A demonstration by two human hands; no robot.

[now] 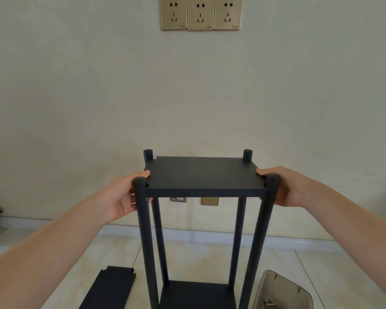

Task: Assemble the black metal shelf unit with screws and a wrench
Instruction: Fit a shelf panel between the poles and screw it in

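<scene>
Black metal shelf unit (201, 219) stands upright on the tiled floor (310, 264). Your left hand (123, 197) and right hand (283, 188) grip its flat black top panel (204, 176) at the front posts, likely steadying it. Loose black shelf panel (112, 288) and grey parts tray (281, 291) lie beside, within reach.
</scene>
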